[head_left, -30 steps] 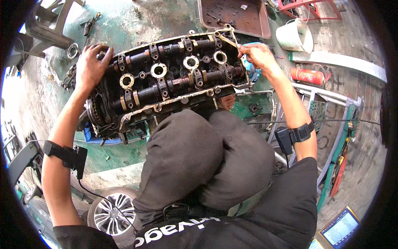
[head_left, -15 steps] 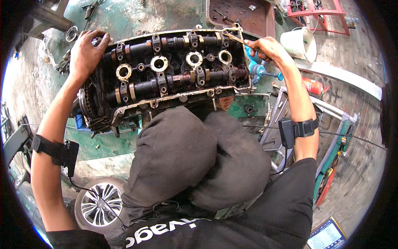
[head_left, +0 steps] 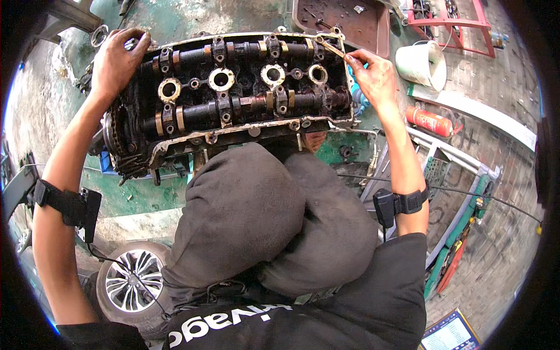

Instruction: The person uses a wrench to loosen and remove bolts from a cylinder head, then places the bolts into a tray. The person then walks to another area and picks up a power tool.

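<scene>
Over a green worktop, left hand grips the heavy, oily cylinder head's corner, while right-hand fingers pinch a slim tool.

Daylight is falling on a stained green workbench, with a rusty brown tray lying beyond the right hand. Further right, a white bucket and a red cylinder are resting on the brick-paved floor. An alloy wheel is sitting below the left forearm
</scene>
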`<state>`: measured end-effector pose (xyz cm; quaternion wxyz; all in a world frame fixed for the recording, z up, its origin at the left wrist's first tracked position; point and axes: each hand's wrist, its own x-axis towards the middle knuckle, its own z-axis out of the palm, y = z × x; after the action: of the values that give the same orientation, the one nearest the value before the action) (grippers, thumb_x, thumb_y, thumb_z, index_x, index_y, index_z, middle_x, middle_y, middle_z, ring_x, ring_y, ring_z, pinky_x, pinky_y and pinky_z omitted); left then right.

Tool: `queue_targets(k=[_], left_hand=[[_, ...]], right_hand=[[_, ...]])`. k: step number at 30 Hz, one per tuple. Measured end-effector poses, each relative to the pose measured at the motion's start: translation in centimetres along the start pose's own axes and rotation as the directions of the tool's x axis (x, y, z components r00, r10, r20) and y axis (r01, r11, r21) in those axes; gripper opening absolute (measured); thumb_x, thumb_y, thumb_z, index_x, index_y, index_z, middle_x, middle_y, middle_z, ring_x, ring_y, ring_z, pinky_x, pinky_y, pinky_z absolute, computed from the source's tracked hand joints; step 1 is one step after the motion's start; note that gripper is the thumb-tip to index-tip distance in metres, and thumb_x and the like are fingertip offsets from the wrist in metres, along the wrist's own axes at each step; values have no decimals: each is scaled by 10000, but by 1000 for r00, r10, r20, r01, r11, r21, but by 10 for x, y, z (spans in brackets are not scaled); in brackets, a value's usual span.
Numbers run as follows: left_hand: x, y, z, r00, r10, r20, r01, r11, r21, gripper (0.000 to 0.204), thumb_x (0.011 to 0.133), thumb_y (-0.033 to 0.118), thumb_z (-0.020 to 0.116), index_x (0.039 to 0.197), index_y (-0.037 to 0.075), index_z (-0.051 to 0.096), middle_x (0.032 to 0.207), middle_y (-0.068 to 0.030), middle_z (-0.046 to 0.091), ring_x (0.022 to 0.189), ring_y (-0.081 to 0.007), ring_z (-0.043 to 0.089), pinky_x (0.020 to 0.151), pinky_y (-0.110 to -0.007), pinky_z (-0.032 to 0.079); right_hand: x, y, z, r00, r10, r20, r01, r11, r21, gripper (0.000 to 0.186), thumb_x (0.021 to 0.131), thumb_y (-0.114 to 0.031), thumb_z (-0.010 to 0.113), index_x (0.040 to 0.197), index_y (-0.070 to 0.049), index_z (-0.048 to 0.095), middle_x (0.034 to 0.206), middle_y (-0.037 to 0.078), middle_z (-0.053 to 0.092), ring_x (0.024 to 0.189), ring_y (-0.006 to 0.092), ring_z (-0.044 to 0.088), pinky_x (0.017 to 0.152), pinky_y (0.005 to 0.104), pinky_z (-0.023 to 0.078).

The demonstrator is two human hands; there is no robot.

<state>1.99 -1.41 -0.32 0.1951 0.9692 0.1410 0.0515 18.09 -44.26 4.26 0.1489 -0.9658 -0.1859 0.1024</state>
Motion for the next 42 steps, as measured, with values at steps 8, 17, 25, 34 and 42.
queue_targets(k=[8,17,25,34,42], left_hand=[[1,-4,1,1000,21,-11,-21,1000,9,346,884,377,578,1009,73,687,988,-181,645,951,-338,611,851,-393,469],[-1,-8,5,998,-14,-69,13,1000,-18,339,886,346,580,1035,58,679,1014,-173,653,958,-332,624,855,-383,473],[-1,-8,2,999,6,-48,-8,998,-56,341,884,351,588,1019,51,681,941,-193,659,910,-349,634,820,-384,479],[1,-9,3,1000,-20,-16,20,1000,-24,366,882,380,572,1038,67,682,967,-204,655,917,-359,624,838,-393,472],[1,-14,6,1000,-2,-29,1,1000,-17,374,881,378,576,1057,63,675,998,-198,655,941,-358,620,856,-396,469]], right_hand=[[14,-1,3,986,158,59,-156,987,-31,308,852,-393,595,992,-142,707,870,144,688,855,323,667,754,398,509],[16,1,20,925,-230,-304,57,872,-486,167,873,-239,541,837,-91,609,638,207,631,647,395,654,577,493,517],[-2,14,35,899,-303,-317,234,943,-236,235,896,-367,597,836,-160,689,707,93,656,598,328,634,540,421,487],[-9,12,11,810,-587,3,520,715,-468,513,799,-76,598,1274,-270,574,780,56,568,610,259,615,548,360,514],[3,9,1,779,-626,38,601,726,-334,296,897,-332,593,1148,-189,657,680,75,542,521,293,582,483,387,485]])
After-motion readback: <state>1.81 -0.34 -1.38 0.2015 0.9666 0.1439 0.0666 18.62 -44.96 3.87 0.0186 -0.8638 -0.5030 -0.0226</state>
